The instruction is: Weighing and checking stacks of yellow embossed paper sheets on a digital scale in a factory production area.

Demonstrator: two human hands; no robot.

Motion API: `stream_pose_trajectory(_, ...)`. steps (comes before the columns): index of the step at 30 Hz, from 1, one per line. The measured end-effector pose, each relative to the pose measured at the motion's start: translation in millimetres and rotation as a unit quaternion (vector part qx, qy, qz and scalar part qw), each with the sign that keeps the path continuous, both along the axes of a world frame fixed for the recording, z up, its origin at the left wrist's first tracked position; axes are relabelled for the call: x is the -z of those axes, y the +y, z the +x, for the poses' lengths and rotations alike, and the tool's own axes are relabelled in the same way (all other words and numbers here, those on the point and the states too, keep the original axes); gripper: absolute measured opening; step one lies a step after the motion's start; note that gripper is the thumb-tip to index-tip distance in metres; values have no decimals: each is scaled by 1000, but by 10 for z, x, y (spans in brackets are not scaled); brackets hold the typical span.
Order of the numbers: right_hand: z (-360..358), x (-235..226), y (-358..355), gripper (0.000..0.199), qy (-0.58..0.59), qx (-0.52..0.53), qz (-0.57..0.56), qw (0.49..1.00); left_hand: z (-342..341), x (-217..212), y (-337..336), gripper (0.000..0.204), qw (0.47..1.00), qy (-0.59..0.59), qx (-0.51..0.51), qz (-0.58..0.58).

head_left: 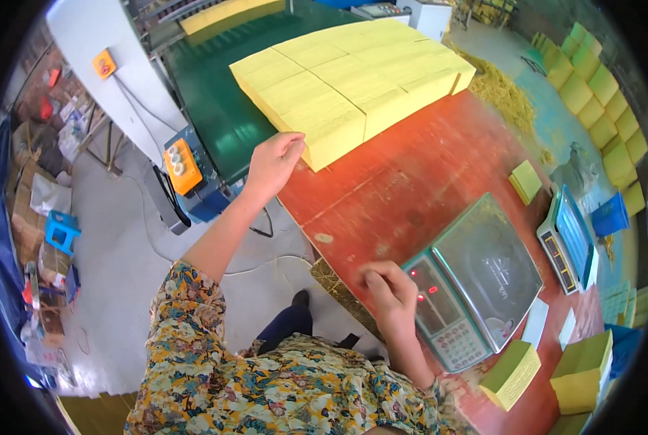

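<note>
Yellow paper stacks [338, 80] lie side by side in a wide block across the far part of the red table [404, 174] and the green machine bed. My left hand [275, 161] is at the block's near left corner, fingers curled in toward the thumb. Whether it grips the paper there is hidden. Above the table's near edge, my right hand [393, 293] is closed, thumb against the bent forefinger, with nothing seen in it. Just right of it stands a digital scale [492, 268] with a bare metal pan and lit red digits.
A second scale [567, 239] stands at the right edge, near a small yellow pad [525, 181]. Cut yellow paper blocks [511, 373] lie at the near right. An orange button box [183, 167] is mounted left of the table. More yellow stacks [603, 101] line the far right.
</note>
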State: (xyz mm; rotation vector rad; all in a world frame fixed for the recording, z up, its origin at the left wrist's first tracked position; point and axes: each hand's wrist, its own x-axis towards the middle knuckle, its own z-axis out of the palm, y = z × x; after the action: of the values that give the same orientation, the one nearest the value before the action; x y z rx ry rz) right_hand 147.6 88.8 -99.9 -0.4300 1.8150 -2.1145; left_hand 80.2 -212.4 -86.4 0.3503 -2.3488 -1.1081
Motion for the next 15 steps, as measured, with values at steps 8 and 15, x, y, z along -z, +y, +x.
stream_pose_trajectory(8,-1121,309,-1392,18,-2,26,25,999,-1218,246,-821,43,917,42,129,-374)
stream_pose_trajectory(15,-1674,517,-1609,32,69,177,110,976,-1293,385,-688,59,882,-21,197,-428)
